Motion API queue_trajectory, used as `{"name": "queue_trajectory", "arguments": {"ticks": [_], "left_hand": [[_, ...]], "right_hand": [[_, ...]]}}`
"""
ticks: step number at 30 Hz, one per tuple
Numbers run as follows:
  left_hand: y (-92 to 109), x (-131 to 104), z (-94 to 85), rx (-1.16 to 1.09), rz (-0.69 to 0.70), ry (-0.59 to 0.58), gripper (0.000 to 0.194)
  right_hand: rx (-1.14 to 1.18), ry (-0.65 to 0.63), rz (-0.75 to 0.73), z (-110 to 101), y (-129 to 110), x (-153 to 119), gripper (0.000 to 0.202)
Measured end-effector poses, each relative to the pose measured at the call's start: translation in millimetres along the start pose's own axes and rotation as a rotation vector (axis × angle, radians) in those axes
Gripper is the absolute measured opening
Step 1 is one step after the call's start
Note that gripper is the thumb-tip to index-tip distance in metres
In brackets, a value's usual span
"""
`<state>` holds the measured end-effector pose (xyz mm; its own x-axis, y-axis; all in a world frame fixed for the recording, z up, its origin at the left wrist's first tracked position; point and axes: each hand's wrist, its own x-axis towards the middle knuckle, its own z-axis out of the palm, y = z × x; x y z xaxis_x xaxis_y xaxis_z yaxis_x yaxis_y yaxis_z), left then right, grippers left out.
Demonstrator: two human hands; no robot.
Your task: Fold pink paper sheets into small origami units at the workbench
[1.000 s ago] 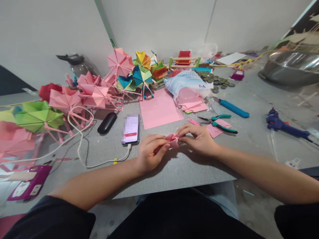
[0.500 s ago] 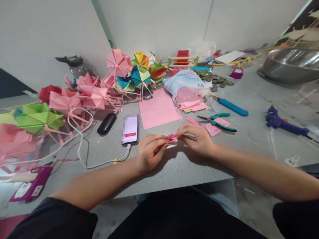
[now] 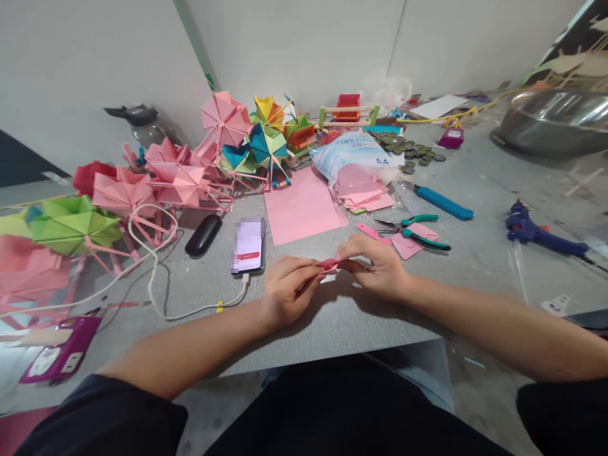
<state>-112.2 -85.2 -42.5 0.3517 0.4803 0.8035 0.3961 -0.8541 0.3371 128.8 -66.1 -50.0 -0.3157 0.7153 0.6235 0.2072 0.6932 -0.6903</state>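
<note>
A small folded piece of pink paper (image 3: 327, 265) is held between my two hands, just above the table near its front edge. My left hand (image 3: 289, 288) pinches its left end between thumb and fingers. At the right end, my right hand (image 3: 375, 265) grips it with the fingertips. Part of the paper is hidden by my fingers. Beyond my hands lies a flat pink sheet (image 3: 304, 206). Pliers with teal and black handles (image 3: 413, 231) rest on small pink paper pieces (image 3: 403, 247) beyond my right hand.
A phone (image 3: 248, 247) on a white cable and a black case (image 3: 204, 235) lie at left. Folded paper models (image 3: 178, 180) crowd the back left. A copy paper bag (image 3: 351, 155), coins (image 3: 411, 151), a blue cutter (image 3: 444, 202), a glue gun (image 3: 544, 234) and a metal bowl (image 3: 555, 126) stand behind and right.
My right fingers have closed in slightly on the pink paper, which now looks flatter. Both hands stay in nearly the same place.
</note>
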Motion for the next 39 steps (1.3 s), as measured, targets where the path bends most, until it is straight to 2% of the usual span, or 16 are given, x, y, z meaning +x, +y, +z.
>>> {"name": "queue_trajectory", "arguments": {"ticks": [3,7,12,16,19,21,25,29,35,39], "left_hand": [[0.3,-0.1,0.1,-0.01,0.007,0.003,0.011],[3.0,1.3,-1.1,-0.016,-0.035,-0.019,0.011],[5.8,-2.1,0.7,-0.062,-0.089,-0.044,0.014],[6.4,-7.4,3.5,-0.079,-0.214,0.04,0.03],[7.8,-5.0,2.2,-0.066,-0.257,-0.001,0.019],[8.9,-1.2,-0.1,-0.094,-0.276,-0.053,0.014],[8.8,2.8,-4.5,-0.237,-0.394,-0.128,0.017],[4.0,-0.9,-4.3,-0.322,-0.502,-0.095,0.019],[1.9,-1.4,-2.6,-0.477,-0.609,-0.095,0.019],[6.0,4.7,-6.1,-0.595,-0.752,-0.135,0.019]], "right_hand": [[0.011,0.051,0.052,-0.3,-1.5,0.2,0.016],[-0.012,-0.029,0.026,-2.3,-6.7,5.8,0.009],[0.03,-0.047,0.075,-1.5,-14.3,8.7,0.017],[0.044,-0.024,0.083,1.0,-18.1,6.8,0.019],[0.054,-0.013,0.059,0.2,-17.4,6.1,0.018],[0.04,-0.052,0.023,-2.4,-14.9,6.6,0.02],[-0.139,-0.243,-0.107,-9.2,-7.1,9.6,0.031],[-0.236,-0.34,-0.165,-13.0,-1.4,12.1,0.038],[-0.228,-0.352,-0.173,-17.3,-0.1,11.5,0.036],[-0.163,-0.384,-0.029,-19.4,1.9,12.7,0.04]]}}
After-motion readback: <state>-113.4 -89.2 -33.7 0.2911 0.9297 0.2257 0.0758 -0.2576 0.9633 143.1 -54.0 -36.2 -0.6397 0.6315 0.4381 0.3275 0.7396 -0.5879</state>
